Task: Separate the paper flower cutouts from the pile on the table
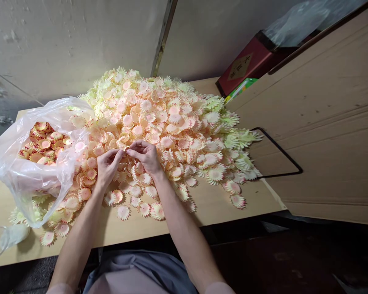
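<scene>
A big heap of cream, pink and pale-green fabric flower petals [165, 110] covers the middle of a wooden table [214, 204]. Over the heap's near edge my left hand [108, 164] and my right hand [145, 155] meet, fingertips pinched together on a small petal piece [126, 148] held between them. Both hands are closed in a pinch. Loose petals lie scattered on the table under and around my wrists.
A clear plastic bag [27, 171] holding orange-pink petals lies open on the table's left. A clear glass container [0, 241] sits at the near left corner. A large cardboard sheet [331, 134] leans on the right, a red box [248, 67] behind it. A grey wall stands behind the table.
</scene>
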`<move>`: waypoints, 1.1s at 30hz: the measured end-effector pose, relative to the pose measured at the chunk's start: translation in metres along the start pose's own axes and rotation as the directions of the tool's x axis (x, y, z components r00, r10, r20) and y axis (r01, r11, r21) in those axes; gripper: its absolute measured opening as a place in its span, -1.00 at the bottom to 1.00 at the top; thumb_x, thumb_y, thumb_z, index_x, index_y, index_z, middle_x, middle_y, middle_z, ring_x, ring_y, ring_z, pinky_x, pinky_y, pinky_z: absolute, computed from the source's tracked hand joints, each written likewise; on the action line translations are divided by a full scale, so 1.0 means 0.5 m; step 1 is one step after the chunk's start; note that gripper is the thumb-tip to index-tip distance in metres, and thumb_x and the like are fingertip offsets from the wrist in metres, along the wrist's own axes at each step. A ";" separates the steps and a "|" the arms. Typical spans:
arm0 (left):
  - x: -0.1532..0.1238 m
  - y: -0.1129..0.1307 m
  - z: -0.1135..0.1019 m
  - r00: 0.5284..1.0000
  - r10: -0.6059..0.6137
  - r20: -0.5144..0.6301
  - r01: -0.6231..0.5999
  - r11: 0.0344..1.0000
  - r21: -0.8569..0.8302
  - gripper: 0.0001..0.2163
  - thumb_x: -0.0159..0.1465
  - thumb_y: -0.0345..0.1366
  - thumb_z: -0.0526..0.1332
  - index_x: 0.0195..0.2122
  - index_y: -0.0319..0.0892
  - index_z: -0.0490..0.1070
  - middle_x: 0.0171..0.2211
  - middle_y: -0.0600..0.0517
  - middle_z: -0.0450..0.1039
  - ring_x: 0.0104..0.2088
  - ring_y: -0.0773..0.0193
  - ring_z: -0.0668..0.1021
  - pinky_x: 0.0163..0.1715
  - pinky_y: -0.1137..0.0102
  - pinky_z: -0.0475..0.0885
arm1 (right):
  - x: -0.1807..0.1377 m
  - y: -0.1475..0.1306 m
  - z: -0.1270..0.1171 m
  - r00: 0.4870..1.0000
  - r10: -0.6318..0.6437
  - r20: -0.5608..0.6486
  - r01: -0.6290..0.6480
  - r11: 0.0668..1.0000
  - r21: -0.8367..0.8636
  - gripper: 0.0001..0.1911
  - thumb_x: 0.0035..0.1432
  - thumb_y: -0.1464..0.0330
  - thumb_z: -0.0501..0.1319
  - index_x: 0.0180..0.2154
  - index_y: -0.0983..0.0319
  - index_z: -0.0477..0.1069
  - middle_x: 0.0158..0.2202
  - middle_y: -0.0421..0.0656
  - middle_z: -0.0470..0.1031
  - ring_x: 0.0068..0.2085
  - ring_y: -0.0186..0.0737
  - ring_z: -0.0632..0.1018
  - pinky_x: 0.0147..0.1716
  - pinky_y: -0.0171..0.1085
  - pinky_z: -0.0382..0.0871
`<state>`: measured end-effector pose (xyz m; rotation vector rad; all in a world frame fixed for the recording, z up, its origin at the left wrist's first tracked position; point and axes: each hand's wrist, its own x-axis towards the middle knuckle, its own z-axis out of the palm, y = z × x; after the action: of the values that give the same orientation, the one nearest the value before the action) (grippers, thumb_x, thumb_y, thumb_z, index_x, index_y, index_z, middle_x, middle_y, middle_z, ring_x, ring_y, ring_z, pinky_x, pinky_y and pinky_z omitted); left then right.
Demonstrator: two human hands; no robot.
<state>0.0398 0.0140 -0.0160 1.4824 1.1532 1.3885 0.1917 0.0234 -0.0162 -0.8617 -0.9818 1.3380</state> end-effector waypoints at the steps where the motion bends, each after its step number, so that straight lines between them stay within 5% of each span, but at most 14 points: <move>1: 0.000 0.002 -0.001 1.000 0.007 0.000 -0.007 1.000 0.012 -0.74 0.22 -0.09 0.30 -0.34 -0.20 0.60 -0.44 0.03 0.58 -0.45 0.32 0.55 -0.43 0.47 0.43 | 0.000 -0.001 0.000 1.000 -0.006 0.005 0.006 1.000 -0.004 -0.71 -0.16 0.23 0.49 -0.40 0.20 0.51 -0.41 -0.23 0.59 -0.36 -0.29 0.59 -0.24 -0.27 0.50; 8: -0.002 0.004 0.005 0.992 0.034 -0.123 -0.042 0.997 -0.063 -0.68 0.28 -0.02 0.22 -0.42 -0.19 0.48 -0.49 0.05 0.50 -0.49 0.31 0.52 -0.43 0.43 0.44 | 0.002 0.003 -0.004 0.989 -0.127 -0.080 0.115 0.983 -0.142 -0.74 0.05 0.11 0.36 -0.31 0.16 0.54 -0.31 -0.19 0.53 -0.35 -0.30 0.52 -0.31 -0.28 0.45; 11: 0.002 -0.008 0.006 0.970 0.030 -0.243 -0.088 0.969 -0.232 -0.68 0.31 0.01 0.16 -0.38 -0.15 0.41 -0.45 0.05 0.50 -0.52 0.33 0.53 -0.44 0.40 0.48 | 0.000 0.003 0.002 0.972 -0.235 0.018 0.226 0.905 -0.360 -0.71 0.19 0.11 0.25 -0.16 0.13 0.57 0.07 -0.09 0.43 0.00 -0.14 0.51 0.00 -0.17 0.44; 14: 0.008 -0.020 0.003 0.942 0.009 -0.336 -0.111 0.952 -0.284 -0.66 0.31 0.04 0.14 -0.37 -0.16 0.37 -0.45 0.05 0.48 -0.55 0.35 0.52 -0.47 0.40 0.50 | -0.002 0.006 0.013 0.948 -0.245 0.204 0.317 0.787 -0.530 -0.66 0.30 0.16 0.12 -0.06 0.15 0.56 0.22 -0.07 0.33 0.24 -0.07 0.35 0.26 -0.07 0.23; 17: 0.012 -0.025 -0.001 0.935 -0.014 -0.354 -0.092 0.955 -0.281 -0.62 0.31 0.08 0.11 -0.35 -0.17 0.37 -0.42 0.02 0.49 -0.53 0.35 0.53 -0.48 0.40 0.51 | 0.000 0.013 0.018 0.938 -0.253 0.237 0.344 0.753 -0.561 -0.63 0.33 0.20 0.07 0.02 0.17 0.51 0.19 -0.04 0.38 0.26 -0.10 0.34 0.30 -0.08 0.19; 23: 0.007 -0.013 0.004 0.955 0.063 -0.291 -0.123 0.973 -0.193 -0.67 0.33 0.01 0.12 -0.29 -0.18 0.40 -0.29 -0.03 0.50 -0.35 0.29 0.57 -0.44 0.42 0.52 | 0.009 0.014 -0.001 0.956 -0.293 0.005 0.275 0.892 -0.358 -0.66 0.21 0.21 0.23 -0.01 0.16 0.53 0.09 -0.06 0.46 0.10 -0.12 0.48 0.03 -0.18 0.47; 30: -0.001 -0.007 0.005 0.965 0.228 -0.131 -0.231 0.973 -0.004 -0.75 0.39 -0.13 0.09 -0.18 -0.17 0.47 -0.11 -0.09 0.58 0.00 0.17 0.58 0.08 0.22 0.43 | 0.006 0.005 -0.001 0.940 -0.330 -0.083 0.298 0.916 -0.268 -0.80 0.09 0.23 0.34 -0.26 0.20 0.58 -0.21 -0.11 0.54 -0.14 -0.21 0.56 -0.22 -0.29 0.50; 33: -0.003 -0.006 0.004 0.968 0.236 -0.089 -0.238 0.971 -0.007 -0.77 0.38 -0.12 0.11 -0.19 -0.15 0.45 -0.12 -0.08 0.59 -0.02 0.15 0.60 0.08 0.20 0.44 | 0.005 0.008 0.003 0.961 -0.269 -0.066 0.251 0.946 -0.205 -0.75 0.03 0.23 0.38 -0.24 0.21 0.54 -0.31 -0.16 0.53 -0.27 -0.27 0.55 -0.27 -0.30 0.49</move>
<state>0.0415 0.0133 -0.0197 1.6015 1.0391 1.6353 0.1889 0.0261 -0.0192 -0.8976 -1.1241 0.9798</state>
